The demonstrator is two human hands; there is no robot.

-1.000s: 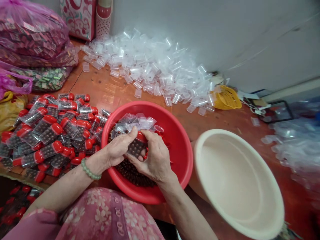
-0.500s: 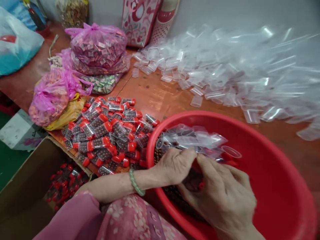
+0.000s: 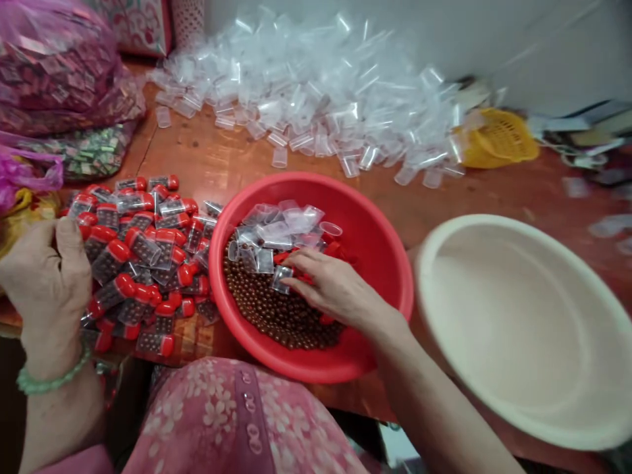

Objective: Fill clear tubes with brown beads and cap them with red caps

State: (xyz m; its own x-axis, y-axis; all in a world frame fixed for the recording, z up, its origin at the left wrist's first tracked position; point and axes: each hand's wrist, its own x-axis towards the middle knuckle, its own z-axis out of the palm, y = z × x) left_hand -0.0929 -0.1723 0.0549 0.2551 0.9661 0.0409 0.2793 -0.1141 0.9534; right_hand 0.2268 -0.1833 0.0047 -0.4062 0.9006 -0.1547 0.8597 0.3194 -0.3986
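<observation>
Right hand [image 3: 330, 283], frame centre: thumb and fingers pinched on one small clear container [image 3: 282, 280], held tilted over the brown beads [image 3: 266, 316] in the red basin [image 3: 388, 263]. Whether anything is inside that container cannot be told; beads show behind it. Left hand [image 3: 45, 283], left edge of frame: fingers curled in, back of hand toward the camera; fingertips hidden, so cannot tell if it holds something. It hangs at the near-left side of the bead-filled, red-capped containers [image 3: 143, 247].

Basin contents: beads toward the lower left, loose clear containers [image 3: 279, 230] above them, red caps [image 3: 336, 249] partly behind the right hand. Larger heap of clear containers [image 3: 316, 112] along the top of the frame; yellow basket [image 3: 503, 138] upper right; cream basin [image 3: 503, 329] lower right, beside the red one.

Step in hand (judged): singling out one container at the beads. Next move (judged) calls for a secure fingertip hold on smooth plastic, free of the neighbouring pieces. Left hand lies well apart from the red basin; two-handed work there would call for bringing it across.
</observation>
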